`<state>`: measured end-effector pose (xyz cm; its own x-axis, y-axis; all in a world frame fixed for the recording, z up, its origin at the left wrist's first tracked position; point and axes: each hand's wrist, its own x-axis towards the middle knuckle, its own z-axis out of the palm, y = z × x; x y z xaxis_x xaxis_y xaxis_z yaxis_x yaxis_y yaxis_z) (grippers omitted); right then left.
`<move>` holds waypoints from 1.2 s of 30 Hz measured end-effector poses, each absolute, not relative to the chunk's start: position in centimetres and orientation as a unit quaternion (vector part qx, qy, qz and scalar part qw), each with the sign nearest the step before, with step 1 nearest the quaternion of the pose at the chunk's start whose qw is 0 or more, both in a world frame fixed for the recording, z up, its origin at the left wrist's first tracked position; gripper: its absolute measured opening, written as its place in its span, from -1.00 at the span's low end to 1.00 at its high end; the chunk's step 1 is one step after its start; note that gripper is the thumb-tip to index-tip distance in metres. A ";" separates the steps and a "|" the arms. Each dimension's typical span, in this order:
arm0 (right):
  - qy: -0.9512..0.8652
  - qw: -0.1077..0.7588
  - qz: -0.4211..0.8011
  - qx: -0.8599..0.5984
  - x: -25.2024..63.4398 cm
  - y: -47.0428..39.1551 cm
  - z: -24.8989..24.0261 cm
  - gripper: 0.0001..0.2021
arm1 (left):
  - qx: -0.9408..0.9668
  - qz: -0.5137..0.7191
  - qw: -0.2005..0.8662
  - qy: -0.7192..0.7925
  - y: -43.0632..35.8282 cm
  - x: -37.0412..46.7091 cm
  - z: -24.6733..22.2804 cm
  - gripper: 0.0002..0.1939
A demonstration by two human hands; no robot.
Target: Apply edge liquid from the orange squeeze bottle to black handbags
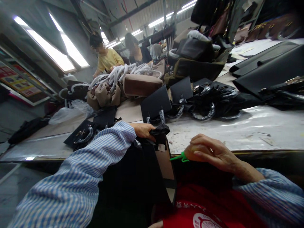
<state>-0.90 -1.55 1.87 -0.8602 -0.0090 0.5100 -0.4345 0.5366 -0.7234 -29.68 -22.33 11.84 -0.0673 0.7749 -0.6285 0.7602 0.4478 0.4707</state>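
A large black bag [135, 180] rests against my lap, its side open to a beige inner panel. My left hand [143, 130] is closed on the bag's black top edge. In my right hand [211, 152] is a squeeze bottle [193, 152] of yellowish-brown colour, tilted sideways. Its thin green nozzle points left at the bag's open side, with a small gap between the tip and the edge. Just above my left hand, a black bag with wrapped handles [156, 103] stands on the table.
Black bags with plastic-wrapped handles lie along the white-covered table [237, 129]. Brown bags [142, 85] and piled dark bags [196, 68] are behind them. Large black panels [273, 68] lie at the right. A person in yellow [110, 60] and others are beyond.
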 end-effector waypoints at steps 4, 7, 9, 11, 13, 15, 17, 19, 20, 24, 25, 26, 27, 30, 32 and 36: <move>-0.854 0.208 0.457 0.137 -0.9 -1.7 1.8 -0.88 | 0.528 0.006 0.435 0.729 -22.4 -29.8 11.7 -0.70; -0.857 0.183 0.459 0.146 -0.7 -2.1 1.6 -0.88 | 0.527 0.008 0.432 0.732 -22.4 -29.9 11.6 -0.69; -0.852 0.212 0.458 0.139 -0.6 -2.3 1.5 -0.85 | 0.526 0.009 0.431 0.733 -22.4 -29.8 11.6 -0.68; -0.853 0.211 0.456 0.138 -0.5 -2.4 1.5 -0.86 | 0.526 0.010 0.431 0.733 -22.3 -29.7 11.8 -0.68; -0.859 0.182 0.454 0.148 -0.4 -2.5 1.6 -0.88 | 0.524 0.009 0.433 0.733 -22.3 -29.6 12.0 -0.70; -0.860 0.180 0.453 0.154 -0.2 -2.6 1.6 -0.88 | 0.522 0.010 0.438 0.732 -22.2 -29.4 12.3 -0.73; -0.855 0.215 0.449 0.147 -0.1 -2.5 1.6 -0.86 | 0.520 0.012 0.442 0.730 -22.2 -29.3 12.5 -0.73; -0.855 0.231 0.443 0.142 0.1 -2.5 1.5 -0.85 | 0.519 0.013 0.445 0.730 -22.2 -29.2 12.7 -0.73; -0.858 0.224 0.440 0.144 0.1 -2.5 1.5 -0.85 | 0.518 0.012 0.446 0.730 -22.2 -29.2 12.7 -0.73; -0.860 0.218 0.433 0.159 0.3 -2.5 1.4 -0.86 | 0.520 0.003 0.438 0.734 -22.2 -29.2 12.7 -0.73; -0.857 0.234 0.432 0.158 0.3 -2.6 1.4 -0.84 | 0.521 0.001 0.434 0.735 -22.2 -29.3 12.7 -0.73; -0.854 0.248 0.430 0.155 0.4 -2.8 1.4 -0.82 | 0.521 0.000 0.432 0.736 -22.2 -29.3 12.6 -0.73; -0.855 0.253 0.426 0.155 0.5 -2.9 1.3 -0.81 | 0.522 -0.001 0.431 0.736 -22.2 -29.3 12.6 -0.72; -0.867 0.213 0.417 0.172 1.0 -3.5 1.1 -0.82 | 0.522 -0.001 0.433 0.735 -22.2 -29.3 12.5 -0.68; -0.868 0.198 0.419 0.178 1.4 -3.8 0.8 -0.82 | 0.522 -0.001 0.438 0.732 -22.2 -29.4 12.5 -0.67; -0.857 0.251 0.423 0.154 1.9 -3.6 0.2 -0.73 | 0.519 -0.004 0.439 0.733 -22.1 -29.4 12.5 -0.67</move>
<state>1.90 -3.63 0.18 -0.8268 -0.0517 0.5601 -0.4757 0.5956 -0.6473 -29.38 -22.12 12.46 -0.0757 0.7586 -0.6471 0.7650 0.4605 0.4503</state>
